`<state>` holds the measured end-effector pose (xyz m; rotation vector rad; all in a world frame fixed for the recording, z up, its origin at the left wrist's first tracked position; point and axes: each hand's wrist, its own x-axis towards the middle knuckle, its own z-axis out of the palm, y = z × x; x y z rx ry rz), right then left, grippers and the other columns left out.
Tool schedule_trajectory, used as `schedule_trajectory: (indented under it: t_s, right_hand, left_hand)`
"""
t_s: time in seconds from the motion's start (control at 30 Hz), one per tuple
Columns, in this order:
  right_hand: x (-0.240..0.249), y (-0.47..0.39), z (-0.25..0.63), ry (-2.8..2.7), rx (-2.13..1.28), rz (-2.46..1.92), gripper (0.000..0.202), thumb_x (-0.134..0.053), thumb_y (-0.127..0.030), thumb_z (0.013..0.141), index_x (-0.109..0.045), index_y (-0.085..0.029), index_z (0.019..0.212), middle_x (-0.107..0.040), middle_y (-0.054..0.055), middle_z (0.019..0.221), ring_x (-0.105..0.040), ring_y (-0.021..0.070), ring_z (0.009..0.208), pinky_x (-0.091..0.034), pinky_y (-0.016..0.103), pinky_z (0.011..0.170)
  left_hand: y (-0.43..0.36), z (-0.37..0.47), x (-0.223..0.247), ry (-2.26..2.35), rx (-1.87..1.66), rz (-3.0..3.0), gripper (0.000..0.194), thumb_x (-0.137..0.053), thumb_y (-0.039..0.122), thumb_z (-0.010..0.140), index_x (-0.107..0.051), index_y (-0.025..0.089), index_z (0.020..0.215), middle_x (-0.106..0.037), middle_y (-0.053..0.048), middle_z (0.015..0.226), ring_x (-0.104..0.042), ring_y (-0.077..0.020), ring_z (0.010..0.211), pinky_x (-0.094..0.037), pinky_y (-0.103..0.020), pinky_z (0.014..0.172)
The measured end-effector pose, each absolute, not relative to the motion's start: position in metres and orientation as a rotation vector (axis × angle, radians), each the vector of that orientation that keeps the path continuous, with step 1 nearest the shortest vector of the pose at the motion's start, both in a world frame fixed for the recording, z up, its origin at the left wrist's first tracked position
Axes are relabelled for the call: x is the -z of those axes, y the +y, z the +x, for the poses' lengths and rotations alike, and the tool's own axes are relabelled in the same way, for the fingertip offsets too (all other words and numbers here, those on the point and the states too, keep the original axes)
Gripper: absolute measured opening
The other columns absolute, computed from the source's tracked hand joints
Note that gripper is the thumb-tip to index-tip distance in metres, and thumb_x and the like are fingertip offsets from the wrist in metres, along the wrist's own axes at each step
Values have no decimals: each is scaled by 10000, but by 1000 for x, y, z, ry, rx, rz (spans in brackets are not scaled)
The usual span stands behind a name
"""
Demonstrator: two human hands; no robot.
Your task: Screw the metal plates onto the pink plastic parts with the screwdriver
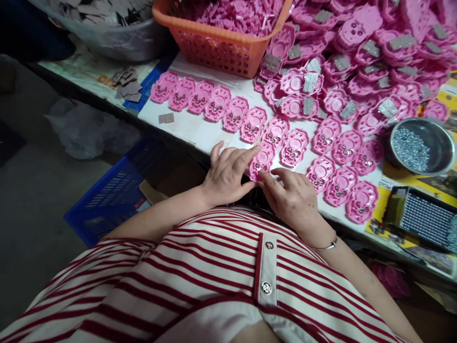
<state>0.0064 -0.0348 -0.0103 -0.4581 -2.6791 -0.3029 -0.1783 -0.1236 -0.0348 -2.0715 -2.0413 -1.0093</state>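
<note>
A pink plastic casing with a scalloped rim lies at the front edge of the white board, between my two hands. My left hand grips it from the left, index finger at its upper side and thumb near its lower end. Fingertips of my right hand are pinched together at the casing's lower right, by its small shiny metal pieces; whatever they hold is hidden. Just beyond stand similar pink casings in a slanting row, each with shiny metal bits at its near end. More such casings lie right of my right hand.
An orange basket of small pink parts stands at the back, beside a big pile of pink casings with metal plates. A metal bowl of screws sits right. Grey plates lie left; a blue crate is below.
</note>
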Motion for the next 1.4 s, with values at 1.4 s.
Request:
schedule_trajectory:
  t_s: [1.4]
  right_hand:
    - [24, -34, 16, -2610, 149, -460, 232, -619, -288, 915, -637, -208, 1131, -684, 53, 981, -505, 167, 821, -349, 303, 745]
  left_hand:
    - [-130, -186, 44, -2302, 1069, -2071, 960, -827, 415, 742, -246, 264, 1491, -661, -86, 1312, -546, -277, 1270, -166, -544, 1203]
